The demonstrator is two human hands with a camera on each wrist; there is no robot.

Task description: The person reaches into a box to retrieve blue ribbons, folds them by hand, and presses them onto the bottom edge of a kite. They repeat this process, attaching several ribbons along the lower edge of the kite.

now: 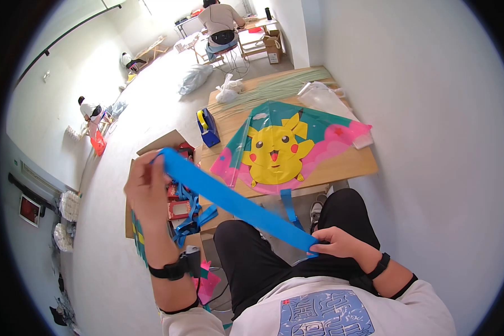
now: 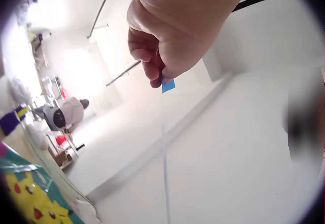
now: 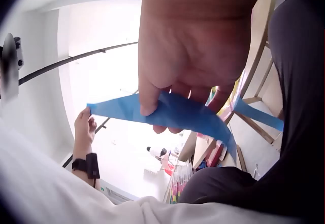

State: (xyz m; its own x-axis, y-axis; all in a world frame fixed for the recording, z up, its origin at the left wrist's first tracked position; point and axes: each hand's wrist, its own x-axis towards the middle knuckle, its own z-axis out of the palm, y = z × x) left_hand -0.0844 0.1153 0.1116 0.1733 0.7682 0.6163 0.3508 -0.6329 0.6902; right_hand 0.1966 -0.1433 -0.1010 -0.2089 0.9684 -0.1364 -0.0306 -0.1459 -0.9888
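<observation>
A blue ribbon is stretched on a slant between the two hands, above the lap. My left hand pinches its upper end, raised over the box at the left; in the left wrist view a small blue tip shows past the thumb and fingers. Lower right, my right hand pinches the ribbon near the thigh, thumb on one face and fingertips behind, as the right wrist view shows. A kite with a yellow cartoon figure on green and pink lies on the table, a blue tail hanging from its lower edge.
On the wooden table are a blue tape dispenser, thin pale sticks and a plastic bag. Left of it stands a cardboard box with red packets and blue ribbons. A white wall rises at the right; other people sit farther off.
</observation>
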